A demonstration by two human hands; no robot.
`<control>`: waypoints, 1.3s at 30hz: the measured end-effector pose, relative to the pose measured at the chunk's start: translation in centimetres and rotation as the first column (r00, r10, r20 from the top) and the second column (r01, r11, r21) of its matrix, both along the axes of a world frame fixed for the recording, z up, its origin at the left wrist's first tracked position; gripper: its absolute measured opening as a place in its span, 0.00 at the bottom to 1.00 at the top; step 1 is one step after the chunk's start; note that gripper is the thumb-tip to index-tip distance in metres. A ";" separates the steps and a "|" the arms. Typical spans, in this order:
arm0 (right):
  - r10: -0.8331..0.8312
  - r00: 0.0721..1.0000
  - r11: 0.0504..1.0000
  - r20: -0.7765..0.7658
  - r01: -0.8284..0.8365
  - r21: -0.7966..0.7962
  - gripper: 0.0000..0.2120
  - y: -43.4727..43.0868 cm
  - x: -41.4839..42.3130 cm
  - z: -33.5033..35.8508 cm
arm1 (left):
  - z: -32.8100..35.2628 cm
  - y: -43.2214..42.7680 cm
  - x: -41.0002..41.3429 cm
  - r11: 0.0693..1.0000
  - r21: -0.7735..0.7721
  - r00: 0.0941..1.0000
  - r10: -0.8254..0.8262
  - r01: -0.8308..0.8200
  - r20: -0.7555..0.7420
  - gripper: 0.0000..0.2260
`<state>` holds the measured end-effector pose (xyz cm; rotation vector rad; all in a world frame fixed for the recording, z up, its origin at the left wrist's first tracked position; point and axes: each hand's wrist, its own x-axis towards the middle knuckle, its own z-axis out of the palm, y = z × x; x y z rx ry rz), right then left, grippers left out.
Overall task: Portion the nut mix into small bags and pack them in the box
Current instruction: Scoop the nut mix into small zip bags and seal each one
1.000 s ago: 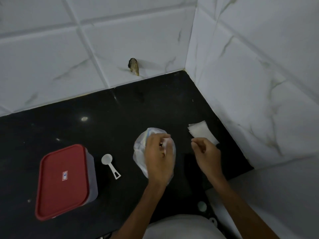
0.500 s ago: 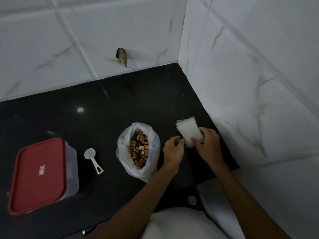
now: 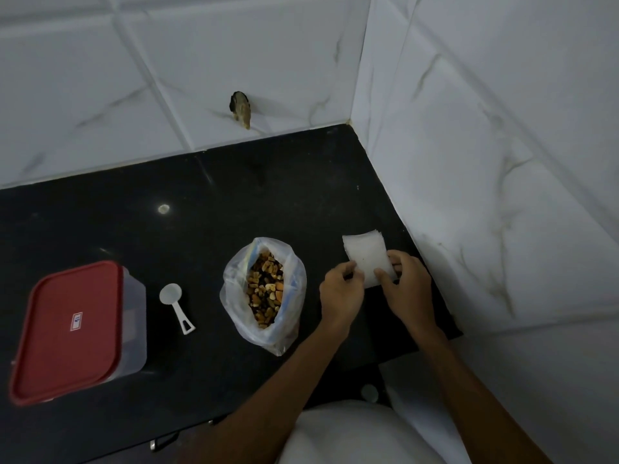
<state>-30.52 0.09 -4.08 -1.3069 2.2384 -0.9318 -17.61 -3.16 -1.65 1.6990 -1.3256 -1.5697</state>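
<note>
On a black counter (image 3: 234, 195) set into a corner of white tiled wall (image 3: 469, 162), seen from above by the head camera, a clear plastic bag (image 3: 231, 296) stands open near the front edge, with the nut mix (image 3: 266, 293) showing inside it.

Just to the right of this bag lies a small stack of empty white bags (image 3: 366, 259), close to the side wall. Both hands are on the stack. The left hand (image 3: 341, 296), between the nut bag and the stack, has its fingers curled and pinches the stack's near left corner. The right hand (image 3: 408, 289) holds the stack's right edge, thumb on top and fingers curled round the side.

Left of the nut bag, a white plastic scoop (image 3: 176, 306) lies flat on the counter. Further left stands a clear box (image 3: 134, 316) with its red lid (image 3: 67, 329) on.
</note>
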 end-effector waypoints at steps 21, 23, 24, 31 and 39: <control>0.106 0.886 0.976 0.452 -0.004 -0.220 0.04 0.0 12.0 10.8 | 7.6 0.0 13.8 0.881 -0.470 0.990 0.110 -0.056 0.088 0.06; 0.142 0.887 0.976 0.439 -0.052 -0.211 0.03 -0.4 14.4 10.8 | 7.6 0.3 16.7 0.841 -0.509 0.953 0.278 -0.182 0.118 0.09; 0.150 0.885 0.977 0.440 -0.064 -0.204 0.04 -0.6 15.7 10.7 | 7.7 0.7 18.2 0.812 -0.522 0.922 0.371 -0.263 0.112 0.09; 0.316 0.861 0.945 0.399 -0.248 -0.213 0.03 -0.5 24.1 10.0 | 7.3 2.6 24.8 0.852 -0.240 0.883 0.427 -0.465 -0.197 0.05; 0.514 0.842 0.849 0.164 -0.472 -0.239 0.05 0.2 28.9 9.1 | 7.2 2.8 28.2 0.857 -0.171 0.864 0.442 -0.487 -0.242 0.06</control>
